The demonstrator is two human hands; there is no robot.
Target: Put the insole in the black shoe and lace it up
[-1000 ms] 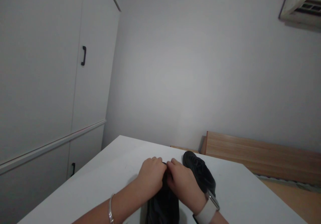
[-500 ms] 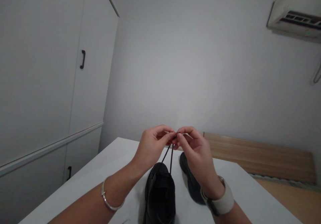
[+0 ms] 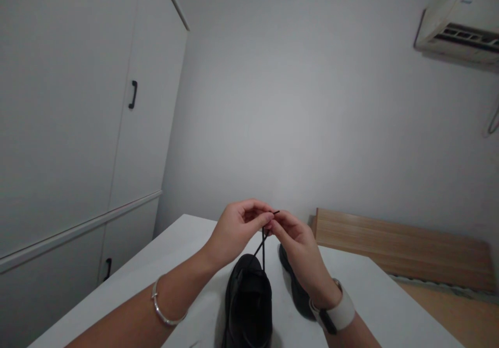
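Dark laces (image 3: pixel 263 254) run up from the black shoe (image 3: pixel 250 288); above it, the left hand (image 3: pixel 237 229) and right hand (image 3: pixel 299 244) each close a fingertip grip on them. They look light, limp and perhaps slippery, best pinched near the ends.

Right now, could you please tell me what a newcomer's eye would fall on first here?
Probably the left hand and right hand together at lower centre, their fingers pinching a black shoelace that rises, strands crossed, from the near shoe below. Next comes a second black shoe on the white table, partly hidden by the right hand. At upper right, the air conditioner stands out on the wall.
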